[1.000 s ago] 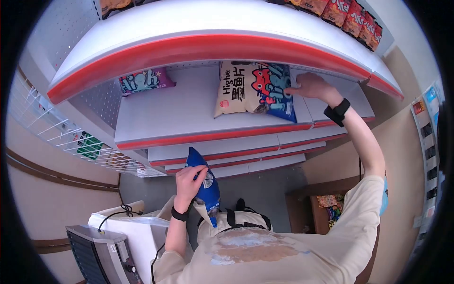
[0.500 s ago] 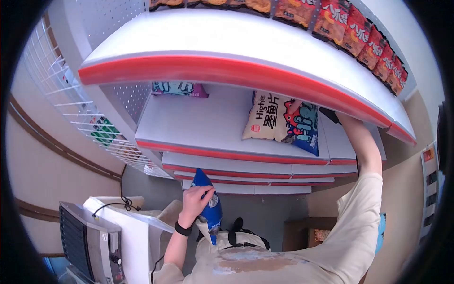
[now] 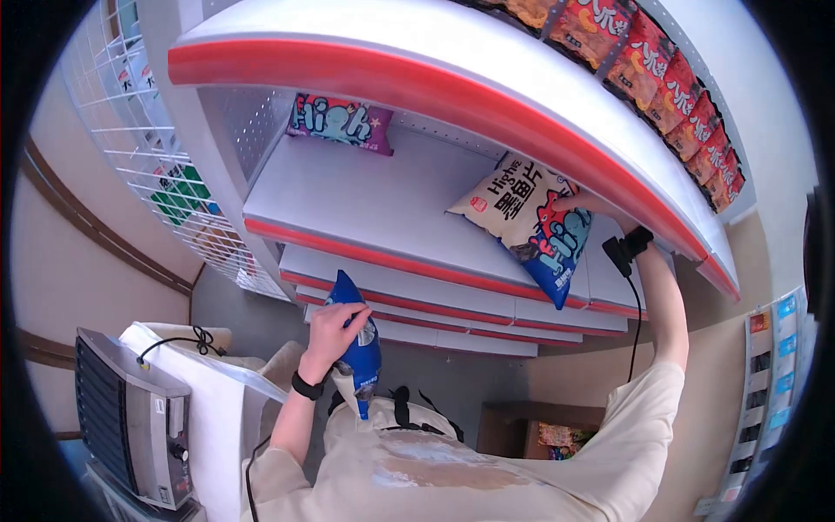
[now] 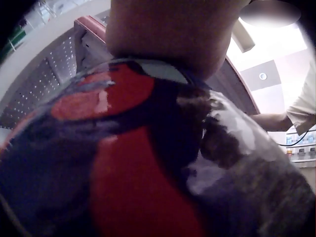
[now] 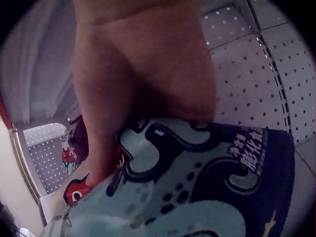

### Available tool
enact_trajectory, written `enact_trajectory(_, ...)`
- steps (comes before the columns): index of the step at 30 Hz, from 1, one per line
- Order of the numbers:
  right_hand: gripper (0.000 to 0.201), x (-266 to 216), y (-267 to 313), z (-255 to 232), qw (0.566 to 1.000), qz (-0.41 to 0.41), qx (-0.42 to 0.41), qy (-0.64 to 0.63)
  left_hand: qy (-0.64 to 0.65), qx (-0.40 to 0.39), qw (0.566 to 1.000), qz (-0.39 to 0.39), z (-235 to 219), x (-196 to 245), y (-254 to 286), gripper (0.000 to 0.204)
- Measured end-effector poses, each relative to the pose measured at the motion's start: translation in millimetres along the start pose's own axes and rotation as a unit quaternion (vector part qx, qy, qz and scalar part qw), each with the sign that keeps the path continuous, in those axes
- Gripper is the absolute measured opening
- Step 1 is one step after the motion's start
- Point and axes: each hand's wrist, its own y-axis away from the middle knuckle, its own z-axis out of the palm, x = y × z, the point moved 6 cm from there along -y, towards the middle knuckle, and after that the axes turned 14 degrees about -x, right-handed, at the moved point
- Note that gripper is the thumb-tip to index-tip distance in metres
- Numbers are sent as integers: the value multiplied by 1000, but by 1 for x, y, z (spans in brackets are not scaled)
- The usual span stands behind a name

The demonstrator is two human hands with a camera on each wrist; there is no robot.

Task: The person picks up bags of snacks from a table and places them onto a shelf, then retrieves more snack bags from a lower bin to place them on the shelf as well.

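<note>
Big white shelf unit [image 3: 365,196] with red edge strips fills most of the head view, stacked in tiers. The top tier carries a row of orange-red packs [image 3: 687,96] along its right side.

On the second tier sits the big snack bag [image 3: 531,222]: puffy, cream on one half with dark lettering, blue on the other half with a red octopus cartoon and pale teal bubble letters. It lies tilted, its blue bottom corner poking out over the shelf's red edge. The right hand [image 3: 581,204] is on its upper right edge under the top tier; the wrist view shows the thumb pressed along the bag's face, so the hand looks clamped on it, though the other fingers are hidden.

Further back on the same tier, at the left, a purple bag [image 3: 341,123] stands alone, well apart from the big one.

Lower down, in front of the chest, the left hand [image 3: 333,329] is wrapped round a small blue bag [image 3: 358,348], glossy, with a red patch on it.
</note>
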Motion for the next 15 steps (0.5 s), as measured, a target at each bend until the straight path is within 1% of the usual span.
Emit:
enact_trajectory(1, 67, 7, 9, -5, 1000, 8, -1, 4, 2, -2, 1000, 1, -1, 0, -1, 11)
enact_trajectory(3, 67, 4, 13, -1, 1000, 23, -3, 10, 6, 3, 1000, 12, -3, 1, 0, 11)
enact_trajectory(5, 66, -11, 11, 3, 999, 29, -6, 15, 2, 11, 1000, 16, -7, -2, 0, 11)
enact_trajectory(7, 57, -34, 12, 3, 994, 97, 51, -5, -2, 16, 1000, 18, -12, -3, 2, 12)
enact_trajectory(8, 57, -7, 0, 10, 994, 97, 48, -6, -4, 17, 1000, 15, -15, -5, 3, 12)
enact_trajectory(9, 52, 31, -20, 13, 993, -15, 109, -32, -6, 18, 1000, 12, -18, -7, 3, 12)
enact_trajectory(10, 48, 47, -29, 13, 976, -126, 170, -59, -7, 18, 1000, 10, -21, -9, 3, 12)
enact_trajectory(11, 46, 44, -35, 20, 973, -115, 187, -68, -12, 25, 999, 21, -23, -8, 3, 12)
enact_trajectory(12, 46, 35, -41, 31, 974, -115, 185, -70, -15, 32, 999, 30, -25, -8, 4, 12)
enact_trajectory(14, 47, 17, -47, 43, 960, -93, 262, -27, -12, 29, 999, 26, -27, -10, 5, 12)
enact_trajectory(15, 47, 6, -53, 52, 961, -94, 260, -29, -5, 25, 999, 25, -28, -11, 5, 11)
